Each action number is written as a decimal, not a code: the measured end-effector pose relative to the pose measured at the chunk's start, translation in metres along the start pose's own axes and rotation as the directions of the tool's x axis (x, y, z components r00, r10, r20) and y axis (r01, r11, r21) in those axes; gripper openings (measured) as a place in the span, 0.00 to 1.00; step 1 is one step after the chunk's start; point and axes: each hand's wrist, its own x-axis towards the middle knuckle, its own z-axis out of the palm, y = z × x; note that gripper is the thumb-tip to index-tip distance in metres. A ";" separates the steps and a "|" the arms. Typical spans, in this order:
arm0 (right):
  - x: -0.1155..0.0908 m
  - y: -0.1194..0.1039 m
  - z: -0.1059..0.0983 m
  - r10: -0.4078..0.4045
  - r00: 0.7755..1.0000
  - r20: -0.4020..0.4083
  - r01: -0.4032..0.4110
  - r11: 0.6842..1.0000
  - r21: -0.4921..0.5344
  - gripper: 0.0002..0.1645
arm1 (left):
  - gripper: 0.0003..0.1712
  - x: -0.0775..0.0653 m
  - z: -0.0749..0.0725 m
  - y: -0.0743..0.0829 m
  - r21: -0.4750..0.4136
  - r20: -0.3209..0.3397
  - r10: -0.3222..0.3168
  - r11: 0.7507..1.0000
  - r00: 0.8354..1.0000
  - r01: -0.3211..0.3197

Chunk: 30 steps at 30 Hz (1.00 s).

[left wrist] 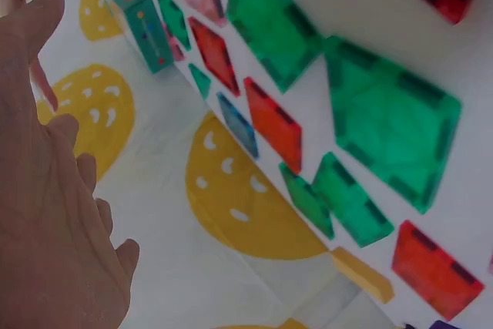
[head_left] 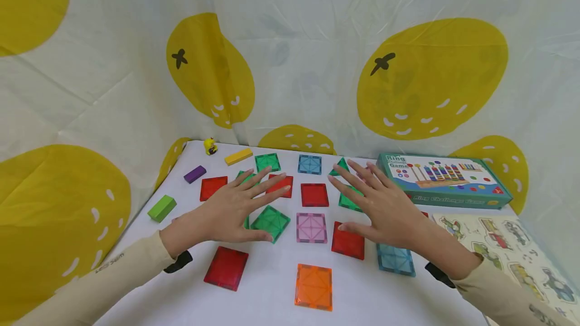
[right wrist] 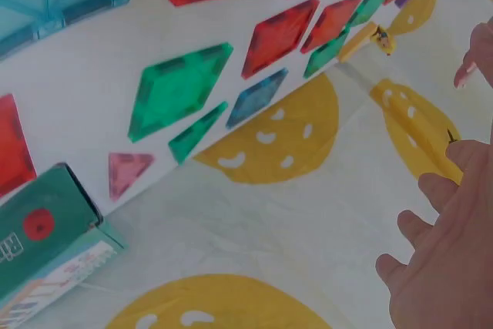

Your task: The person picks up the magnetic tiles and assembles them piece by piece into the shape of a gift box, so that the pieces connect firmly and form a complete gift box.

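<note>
My left hand is held over the left part of the table, fingers spread and holding nothing. Mirroring it on the right, my right hand also has its fingers spread, with nothing in it. See-through square tiles lie flat around and beneath both hands. Close to the left thumb is a green tile; a red tile lies by the right thumb. Between the hands are a pink tile and another red tile. An orange tile lies nearest the front. The hands partly hide several tiles.
A Ring Challenge Game box stands at the back right, behind a puzzle board. Along the left are a green block, a purple block, a yellow block and a small yellow figure. A patterned curtain hangs behind.
</note>
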 end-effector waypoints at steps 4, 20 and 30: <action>-0.005 -0.008 0.005 -0.026 1.000 0.007 0.026 1.000 0.015 0.57 | 0.55 -0.012 0.006 0.005 -0.041 0.031 -0.012 0.999 0.999 0.013; -0.023 -0.043 0.026 -0.079 0.991 0.111 0.060 0.985 0.163 0.56 | 0.49 -0.043 0.025 0.021 -0.258 0.146 0.019 0.966 0.989 0.020; -0.029 -0.059 0.035 -0.188 0.980 0.064 0.169 0.959 0.227 0.50 | 0.35 -0.077 0.038 0.032 -0.326 0.068 0.009 0.945 0.998 0.014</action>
